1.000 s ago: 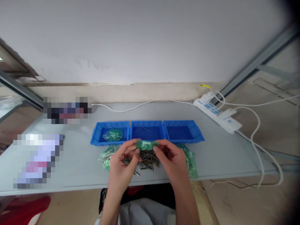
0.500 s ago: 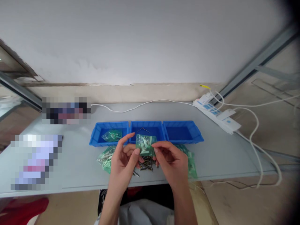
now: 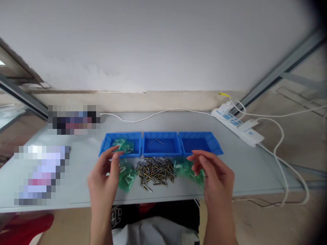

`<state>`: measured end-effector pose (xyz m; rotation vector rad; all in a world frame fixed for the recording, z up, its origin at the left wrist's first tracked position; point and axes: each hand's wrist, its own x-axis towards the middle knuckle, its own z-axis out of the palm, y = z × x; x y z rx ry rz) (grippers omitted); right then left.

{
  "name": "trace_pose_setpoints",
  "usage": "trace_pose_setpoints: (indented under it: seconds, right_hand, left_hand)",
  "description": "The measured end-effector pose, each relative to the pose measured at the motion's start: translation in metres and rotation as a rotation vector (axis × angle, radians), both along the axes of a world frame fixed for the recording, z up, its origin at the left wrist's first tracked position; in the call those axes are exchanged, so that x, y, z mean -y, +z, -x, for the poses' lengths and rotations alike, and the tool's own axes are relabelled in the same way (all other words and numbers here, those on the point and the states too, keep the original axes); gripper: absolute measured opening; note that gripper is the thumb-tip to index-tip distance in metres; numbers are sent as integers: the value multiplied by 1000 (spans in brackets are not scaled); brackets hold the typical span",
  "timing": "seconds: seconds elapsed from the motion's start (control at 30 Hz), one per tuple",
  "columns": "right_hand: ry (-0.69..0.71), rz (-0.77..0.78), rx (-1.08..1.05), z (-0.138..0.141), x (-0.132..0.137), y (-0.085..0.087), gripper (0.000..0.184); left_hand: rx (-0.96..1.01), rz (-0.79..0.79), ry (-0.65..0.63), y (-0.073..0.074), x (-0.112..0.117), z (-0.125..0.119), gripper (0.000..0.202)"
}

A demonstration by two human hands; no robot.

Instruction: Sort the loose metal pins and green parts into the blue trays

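My left hand [image 3: 104, 172] hovers at the front of the left blue bin [image 3: 104, 143], its thumb and fingers apart and holding nothing. Inside that bin lie small green plastic bags [image 3: 125, 145] with pale pieces in them. A larger green bag [image 3: 127, 179] on the table is partly hidden by this hand. My right hand [image 3: 216, 175] is loosely open, fingers curled, over another green bag [image 3: 187, 169]. Between the two hands spreads a pile of thin metal screw-like pieces [image 3: 155, 172], silver and brass-coloured. The middle blue bin [image 3: 160, 148] holds two such thin pieces [image 3: 158, 141].
The right blue bin [image 3: 200, 143] stands beside the others in a row. Behind it at the right is a white power strip [image 3: 237, 124] with cables [image 3: 280, 132]. Two blurred-out objects lie on the left of the grey table [image 3: 84, 170]. A wall rises behind.
The small green bag has left my hands, and the left bin now shows more green bag in it. My hands have moved apart, uncovering the metal pile.
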<state>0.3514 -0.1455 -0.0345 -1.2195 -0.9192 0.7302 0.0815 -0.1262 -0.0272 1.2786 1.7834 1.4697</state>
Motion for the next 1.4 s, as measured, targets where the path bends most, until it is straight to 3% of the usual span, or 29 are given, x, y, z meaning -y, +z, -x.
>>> trace_pose_setpoints:
  seconds: [0.17, 0.27, 0.37, 0.47, 0.6, 0.8, 0.97, 1.17, 1.27, 1.33, 1.4]
  right_hand:
    - [-149, 48, 104, -21, 2, -3, 22]
    - [-228, 190, 402, -45, 12, -3, 29]
    - [-200, 303, 725, -68, 26, -4, 34]
    - [-93, 291, 869, -78, 33, -4, 38]
    - [62, 245, 902, -66, 29, -2, 33]
    - [281, 301, 892, -38, 14, -9, 42]
    - [255, 213, 930, -35, 8, -11, 14]
    - [22, -6, 847, -23, 12, 14, 16]
    - [-98, -23, 680, -4, 16, 23, 10]
    - [-141, 32, 502, 13, 16, 23, 10]
    - [-79, 96, 311, 32, 12, 19, 16]
  left_hand:
    - [22, -35, 66, 0, 3, -4, 32]
    - [107, -59, 78, 0, 5, -6, 31]
    - [139, -47, 64, -2, 4, -8, 31]
    - [131, -34, 40, -2, 2, -14, 31]
    - [148, -27, 21, -1, 3, -24, 30]
    - [131, -41, -5, 0, 4, -28, 31]
    - [140, -22, -8, 3, 4, -29, 27]
    - [120, -32, -28, -1, 5, -26, 29]
    - [59, -46, -189, -1, 6, -24, 28]
    - [41, -37, -438, 1, 6, -26, 30]
    - [58, -3, -646, 1, 6, -32, 34]
